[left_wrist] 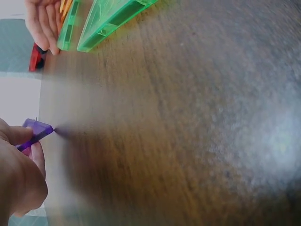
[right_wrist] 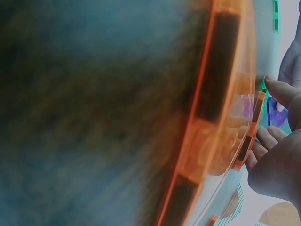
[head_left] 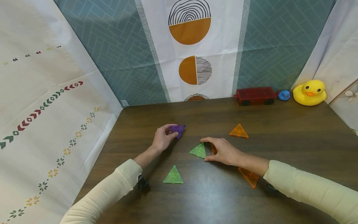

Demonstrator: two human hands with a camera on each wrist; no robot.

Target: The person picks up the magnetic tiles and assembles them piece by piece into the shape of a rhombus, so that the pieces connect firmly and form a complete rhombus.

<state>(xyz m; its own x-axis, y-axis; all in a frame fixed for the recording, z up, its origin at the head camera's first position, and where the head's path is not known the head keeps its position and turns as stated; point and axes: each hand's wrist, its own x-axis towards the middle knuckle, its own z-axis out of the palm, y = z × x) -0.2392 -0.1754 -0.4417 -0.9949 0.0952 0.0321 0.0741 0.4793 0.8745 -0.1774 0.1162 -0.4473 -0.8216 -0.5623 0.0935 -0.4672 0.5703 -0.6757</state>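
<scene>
A purple triangle [head_left: 179, 130] is pinched between the thumb and fingers of my left hand [head_left: 162, 138]; in the left wrist view the purple triangle [left_wrist: 37, 132] tilts with one corner near the table. To its right, my right hand [head_left: 223, 151] has thumb and fingertips at two corners of a light green triangle [head_left: 199, 151] on the table. An orange triangle [head_left: 213, 149] lies partly hidden under the right palm. Another orange triangle [head_left: 250, 177] shows beneath the right wrist.
A second green triangle [head_left: 173, 175] lies on the near side of the table, and an orange triangle [head_left: 239, 131] farther back at right. Along the back edge stand a red wheeled block [head_left: 256, 95], a small blue duck [head_left: 284, 95] and a large yellow duck [head_left: 309, 93].
</scene>
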